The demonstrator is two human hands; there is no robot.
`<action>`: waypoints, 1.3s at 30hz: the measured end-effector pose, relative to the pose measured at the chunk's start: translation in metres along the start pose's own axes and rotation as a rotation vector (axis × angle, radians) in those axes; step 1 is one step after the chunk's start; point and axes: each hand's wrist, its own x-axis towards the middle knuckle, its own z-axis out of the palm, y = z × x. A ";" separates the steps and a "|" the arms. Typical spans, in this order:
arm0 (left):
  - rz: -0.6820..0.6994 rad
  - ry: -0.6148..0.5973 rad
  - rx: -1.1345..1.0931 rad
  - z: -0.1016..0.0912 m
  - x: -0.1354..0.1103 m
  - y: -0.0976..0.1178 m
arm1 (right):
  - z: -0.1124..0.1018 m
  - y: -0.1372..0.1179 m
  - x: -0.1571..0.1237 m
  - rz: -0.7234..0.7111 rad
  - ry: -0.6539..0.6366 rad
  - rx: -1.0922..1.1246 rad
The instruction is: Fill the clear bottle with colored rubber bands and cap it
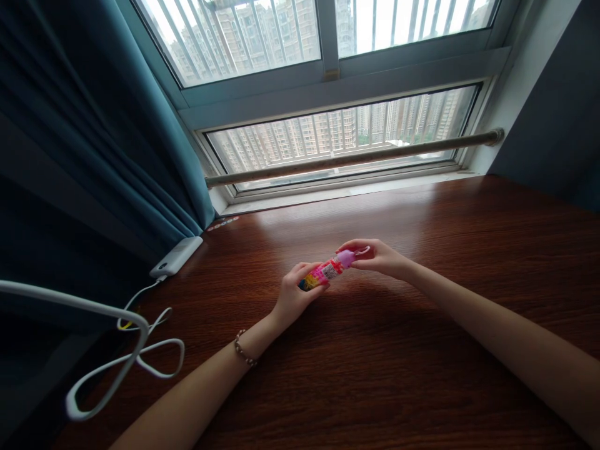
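Note:
A small bottle (pixel 330 269) with a bright pink, red and yellow label is held tilted above the wooden table. My left hand (pixel 296 289), with a beaded bracelet (pixel 242 350) on its wrist, wraps around the dark lower end. At the other end sits a pink-purple cap (pixel 345 257) with a pale loop (pixel 362 250) sticking out of it. The fingers of my right hand (pixel 375 257) are closed around this cap, thumb and forefinger on either side. What the bottle contains is hidden by the label.
The brown wooden table (pixel 422 362) spreads under both arms. To the left lie a white power bank (pixel 176 257) and a looped white cable (pixel 162 359). A blue curtain (pixel 154 144) hangs beside the window, and a metal rail (pixel 347 160) crosses the lower pane.

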 end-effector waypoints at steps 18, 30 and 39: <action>0.159 0.062 0.235 0.003 -0.005 0.000 | 0.016 -0.004 -0.005 -0.117 0.141 -0.316; 0.151 0.052 0.194 0.002 -0.005 0.001 | 0.012 0.007 -0.005 0.157 0.116 -0.146; 0.047 0.070 0.123 0.001 -0.002 -0.001 | 0.005 0.003 -0.003 -0.004 0.157 -0.168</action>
